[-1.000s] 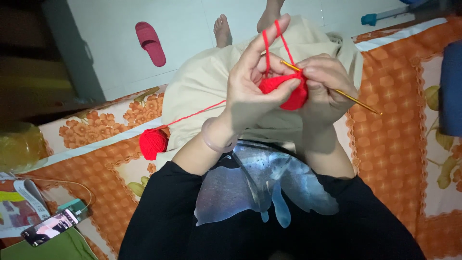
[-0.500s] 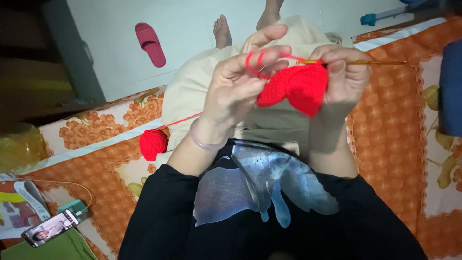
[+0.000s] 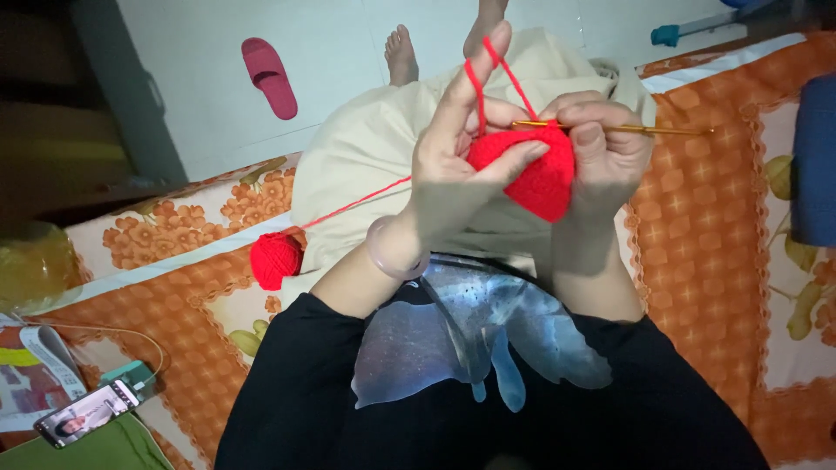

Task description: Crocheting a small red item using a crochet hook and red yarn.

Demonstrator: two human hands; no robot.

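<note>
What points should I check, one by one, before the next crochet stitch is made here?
1. Left hand pinches the red crochet piece: ok.
2. Yarn strand is looped over the raised left forefinger and looks taut: ok.
3. Right hand grips the golden crochet hook: ok.
4. Hook tip is caught in a loop: cannot tell, the fingers hide it.
5. Strand runs without tangles from the hands to the red yarn ball: ok, as far as it shows.
6. Yarn ball lies on the orange patterned sheet, with nothing resting on it: ok.
</note>
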